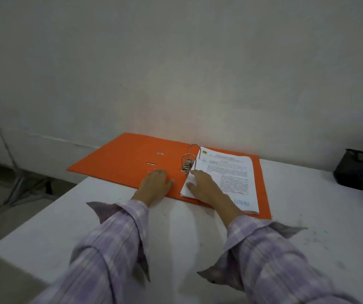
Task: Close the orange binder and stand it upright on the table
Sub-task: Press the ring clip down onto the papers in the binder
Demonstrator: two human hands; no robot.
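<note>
- Head view: the orange binder (128, 160) lies open and flat at the far edge of the white table (176, 238), its left cover reaching past the table's left corner.
- Two metal rings (189, 157) stand upright at the spine, with a stack of printed pages (231, 176) on the right cover.
- The left hand (156, 183) rests palm down on the left cover, fingers spread, gripping nothing.
- The right hand (207, 187) lies flat on the pages near the rings, fingers extended, not clasping anything.
- A black mesh pen holder (356, 170) stands at the right, well apart from the binder.
</note>
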